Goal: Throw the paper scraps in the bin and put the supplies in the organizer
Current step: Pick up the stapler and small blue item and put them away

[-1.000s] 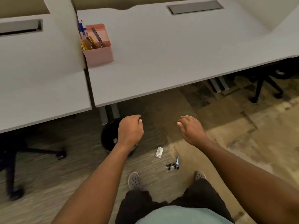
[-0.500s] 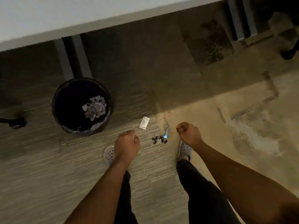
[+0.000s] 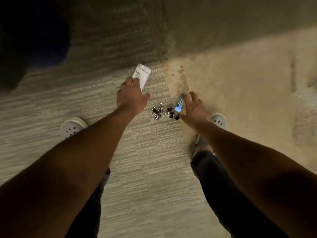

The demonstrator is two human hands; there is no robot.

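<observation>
Both your hands have dropped to the floor: left hand (image 3: 131, 97) spread, touching clear box (image 3: 142, 75) at 12 o'clock; right hand (image 3: 193, 107) open beside binder clips (image 3: 164, 112).

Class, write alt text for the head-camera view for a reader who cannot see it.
Seen from above, a person's left hand reaches a small clear plastic box on the carpet, while the open right hand reaches a blue binder clip beside several black binder clips. Grey perforated shoes frame the scene.
</observation>
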